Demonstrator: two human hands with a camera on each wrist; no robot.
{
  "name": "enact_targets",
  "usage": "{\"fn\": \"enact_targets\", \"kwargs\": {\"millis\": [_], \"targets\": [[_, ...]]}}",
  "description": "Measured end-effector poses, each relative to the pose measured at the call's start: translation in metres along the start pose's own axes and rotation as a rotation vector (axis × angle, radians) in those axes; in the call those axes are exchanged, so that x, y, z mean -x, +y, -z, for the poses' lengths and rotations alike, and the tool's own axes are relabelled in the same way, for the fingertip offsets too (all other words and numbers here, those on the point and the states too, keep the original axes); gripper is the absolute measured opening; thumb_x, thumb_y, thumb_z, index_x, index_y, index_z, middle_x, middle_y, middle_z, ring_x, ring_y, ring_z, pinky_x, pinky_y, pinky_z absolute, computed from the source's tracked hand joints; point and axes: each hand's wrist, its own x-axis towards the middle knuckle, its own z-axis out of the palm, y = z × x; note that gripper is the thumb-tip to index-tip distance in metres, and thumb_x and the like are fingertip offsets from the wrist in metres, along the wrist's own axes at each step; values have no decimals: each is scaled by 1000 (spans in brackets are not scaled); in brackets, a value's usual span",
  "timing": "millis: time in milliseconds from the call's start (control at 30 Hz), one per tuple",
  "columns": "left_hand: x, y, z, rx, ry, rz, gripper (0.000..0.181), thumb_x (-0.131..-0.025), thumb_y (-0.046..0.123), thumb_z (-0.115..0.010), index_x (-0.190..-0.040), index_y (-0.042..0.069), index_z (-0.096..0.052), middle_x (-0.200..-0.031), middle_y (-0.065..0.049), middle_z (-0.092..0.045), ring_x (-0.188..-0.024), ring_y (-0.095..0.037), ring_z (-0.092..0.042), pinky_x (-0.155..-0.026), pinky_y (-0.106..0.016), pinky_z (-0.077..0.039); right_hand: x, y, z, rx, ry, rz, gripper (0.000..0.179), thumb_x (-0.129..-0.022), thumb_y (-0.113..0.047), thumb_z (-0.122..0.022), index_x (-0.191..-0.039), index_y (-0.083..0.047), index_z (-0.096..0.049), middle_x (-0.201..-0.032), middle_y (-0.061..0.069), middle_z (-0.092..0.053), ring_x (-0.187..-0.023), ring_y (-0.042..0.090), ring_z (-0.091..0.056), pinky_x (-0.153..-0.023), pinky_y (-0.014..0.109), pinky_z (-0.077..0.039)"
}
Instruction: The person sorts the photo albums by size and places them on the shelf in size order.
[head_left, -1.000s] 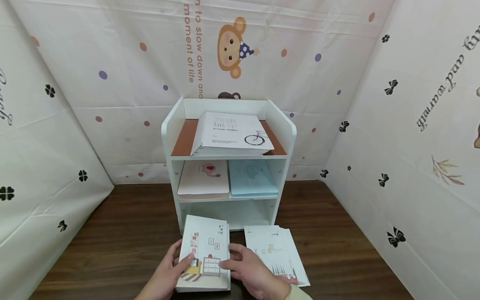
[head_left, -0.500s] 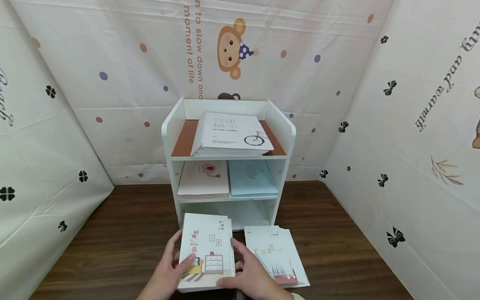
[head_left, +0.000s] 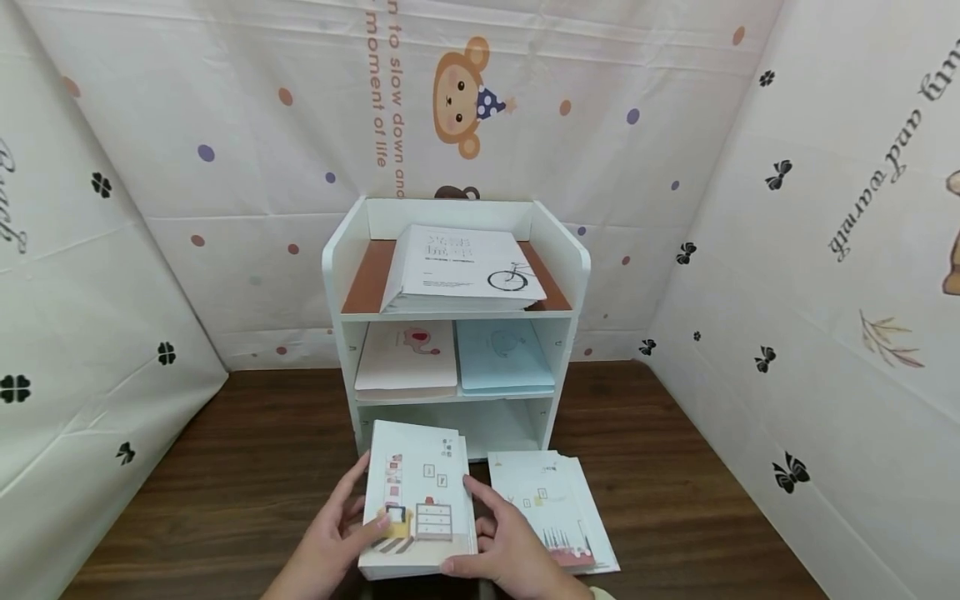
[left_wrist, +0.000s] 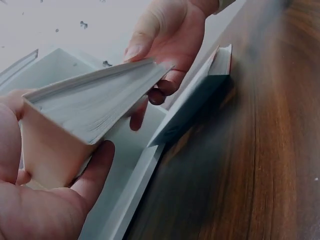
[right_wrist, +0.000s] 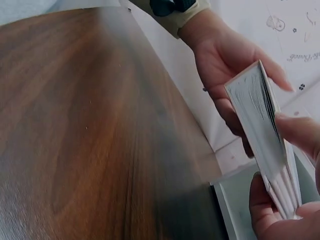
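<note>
Just in front of the shelf's lowest level, a small stack of notebooks (head_left: 420,492) is held between both hands, white cover up with a drawn dresser and yellow armchair. My left hand (head_left: 333,533) grips its left side, thumb on the cover. On the opposite side my right hand (head_left: 510,542) holds the edge, thumb near the lower corner. Page edges of the stack (left_wrist: 95,105) show in the left wrist view, tilted off the table. To the right, more white notebooks (head_left: 543,500) lie overlapping on the table, partly behind my right hand.
A white three-level shelf (head_left: 339,283) stands behind. White books (head_left: 472,267) lie on its top level. Pink notebooks (head_left: 405,358) and blue notebooks (head_left: 506,354) sit side by side on the middle level. Printed cloth surrounds the dark wooden table (head_left: 675,517).
The notebook stack has shifted slightly right and away from me. My right hand has spread along its right edge, its thumb now at the lower corner. My left hand keeps its grip.
</note>
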Motion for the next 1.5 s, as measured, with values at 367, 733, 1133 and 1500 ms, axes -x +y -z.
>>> {"fn": "enact_targets", "kwargs": {"millis": [367,733,1133,1500], "targets": [[7,1,18,121,-252,-97,106,-91,2,-73,-166,23,0,-149,-35,-36,-120,-25,-65,-96,-30,-59,-4,8,17,-112,-96,71,102,-81,-2,-85,-161,0,-22,-135,22,-61,-108,21,-70,-88,30,-62],[7,-4,28,240,-445,-244,106,-91,-10,-68,-166,20,0,-146,-13,-44,-124,-19,-62,-104,-34,-55,-1,5,23,-121,-94,67,102,-79,5,-84,-161,-4,-25,-159,19,-32,-107,17,-68,-90,29,-61],[6,-8,28,194,-380,-212,103,-90,-5,-74,-166,12,-5,-144,-14,-49,-118,-16,-64,-101,-31,-57,-1,2,23,-82,-123,107,103,-79,2,-85,-162,-5,-24,-154,22,-44,-105,19,-71,-88,30,-62],[5,-9,25,68,-266,-126,101,-88,3,-80,-164,5,-14,-154,-37,-35,-118,-14,-64,-98,-28,-58,-4,6,22,-81,-93,89,105,-80,0,-85,-162,-1,-19,-144,26,-57,-116,26,-70,-90,31,-61]]}}
